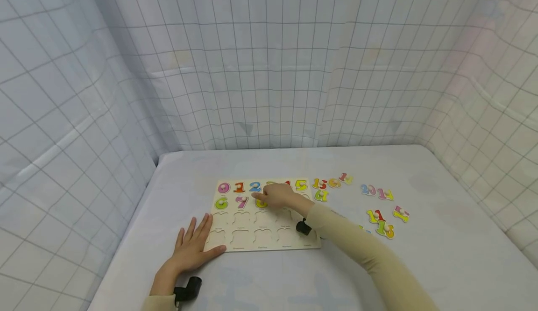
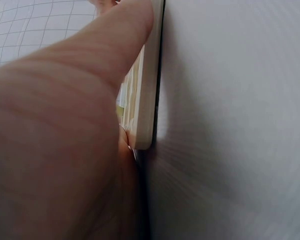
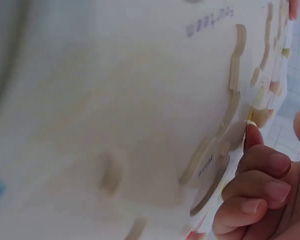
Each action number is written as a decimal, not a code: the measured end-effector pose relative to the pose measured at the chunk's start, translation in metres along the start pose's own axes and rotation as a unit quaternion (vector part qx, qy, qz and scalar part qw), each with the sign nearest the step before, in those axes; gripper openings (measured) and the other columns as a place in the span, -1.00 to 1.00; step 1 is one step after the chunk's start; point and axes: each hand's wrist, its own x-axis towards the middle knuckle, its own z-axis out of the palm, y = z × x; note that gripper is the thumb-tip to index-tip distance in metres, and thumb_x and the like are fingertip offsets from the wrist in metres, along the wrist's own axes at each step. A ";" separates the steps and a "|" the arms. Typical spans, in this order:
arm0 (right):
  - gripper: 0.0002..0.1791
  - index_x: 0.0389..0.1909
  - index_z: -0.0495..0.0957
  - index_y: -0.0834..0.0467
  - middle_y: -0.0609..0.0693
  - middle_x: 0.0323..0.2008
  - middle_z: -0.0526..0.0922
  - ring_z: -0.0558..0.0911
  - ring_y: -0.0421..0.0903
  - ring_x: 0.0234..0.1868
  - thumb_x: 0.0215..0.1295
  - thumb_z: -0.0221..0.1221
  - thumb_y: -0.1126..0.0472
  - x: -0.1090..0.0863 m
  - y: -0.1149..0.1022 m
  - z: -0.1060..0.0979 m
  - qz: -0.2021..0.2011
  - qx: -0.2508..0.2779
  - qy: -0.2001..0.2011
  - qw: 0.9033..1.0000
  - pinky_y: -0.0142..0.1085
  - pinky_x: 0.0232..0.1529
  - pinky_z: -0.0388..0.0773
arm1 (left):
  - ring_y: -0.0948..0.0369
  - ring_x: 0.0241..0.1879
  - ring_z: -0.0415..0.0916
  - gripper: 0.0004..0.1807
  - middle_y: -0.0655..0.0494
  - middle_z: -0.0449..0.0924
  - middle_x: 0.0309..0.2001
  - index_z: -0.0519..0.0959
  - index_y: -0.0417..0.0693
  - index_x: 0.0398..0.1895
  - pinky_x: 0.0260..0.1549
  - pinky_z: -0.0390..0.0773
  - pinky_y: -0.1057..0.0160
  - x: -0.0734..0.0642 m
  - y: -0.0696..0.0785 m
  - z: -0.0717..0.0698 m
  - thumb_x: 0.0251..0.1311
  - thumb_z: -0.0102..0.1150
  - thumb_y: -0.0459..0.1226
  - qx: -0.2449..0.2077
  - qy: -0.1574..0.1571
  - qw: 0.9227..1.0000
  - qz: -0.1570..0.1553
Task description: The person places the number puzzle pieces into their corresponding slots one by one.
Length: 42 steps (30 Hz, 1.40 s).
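Note:
A pale wooden number puzzle board (image 1: 262, 244) lies on the table, its upper two rows holding coloured number pieces with knobs. My left hand (image 1: 192, 249) rests flat at the board's left edge, fingers spread and thumb along the near corner; the left wrist view shows the board's side (image 2: 149, 110) beside that hand. Over the second row is my right hand (image 1: 277, 195), its index finger extended at the yellow eight piece (image 1: 261, 204). In the right wrist view the other fingers (image 3: 257, 185) are curled without a piece, and the thumb stands apart. The right hand hides part of the top row.
Loose number pieces lie right of the board: a green nine (image 1: 321, 195), a blue-and-pink twenty (image 1: 368, 189), a yellow-and-red eleven (image 1: 376, 216) and several others. A blue piece (image 1: 366, 230) is partly behind the right sleeve (image 1: 349, 243). Gridded white curtains (image 1: 269, 77) surround the table.

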 end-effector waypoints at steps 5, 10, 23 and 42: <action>-0.48 -0.53 0.43 0.03 -0.12 -0.60 0.42 0.29 -0.21 -0.65 0.43 -0.16 -0.25 -0.009 0.020 -0.013 -0.030 0.024 0.004 0.999 -0.35 -0.59 0.21 | -0.14 0.43 -0.48 0.12 -0.13 -0.17 0.48 -0.10 -0.21 0.49 0.23 -0.55 -0.20 0.003 -0.007 0.006 0.09 0.10 0.28 0.013 0.003 1.000 -0.001; -0.61 -0.39 0.54 0.05 -0.12 -0.56 0.51 0.39 -0.20 -0.57 0.42 -0.04 -0.15 -0.020 0.055 -0.040 -0.023 0.029 0.030 0.999 -0.34 -0.54 0.29 | -0.12 0.43 -0.47 0.14 -0.12 -0.15 0.48 -0.08 -0.20 0.49 0.23 -0.55 -0.19 0.004 -0.012 0.010 0.06 0.07 0.33 0.015 0.011 1.000 0.000; -0.55 -0.31 0.50 0.15 -0.03 -0.48 0.53 0.46 -0.08 -0.45 0.39 -0.02 -0.18 -0.049 0.153 -0.079 0.130 0.015 0.047 0.990 -0.21 -0.40 0.38 | -0.14 0.43 -0.47 0.16 -0.12 -0.18 0.49 -0.09 -0.21 0.49 0.23 -0.54 -0.22 0.002 -0.009 0.005 0.05 0.05 0.36 0.015 -0.002 1.000 -0.009; -0.51 -0.25 0.55 0.21 0.04 -0.34 0.57 0.50 0.01 -0.30 0.29 0.12 -0.19 -0.069 0.185 -0.072 0.172 0.012 -0.011 0.985 -0.12 -0.30 0.48 | -0.14 0.43 -0.47 0.15 -0.12 -0.17 0.49 -0.08 -0.21 0.49 0.22 -0.53 -0.22 0.005 -0.012 0.007 0.05 0.06 0.35 0.013 0.000 1.000 -0.005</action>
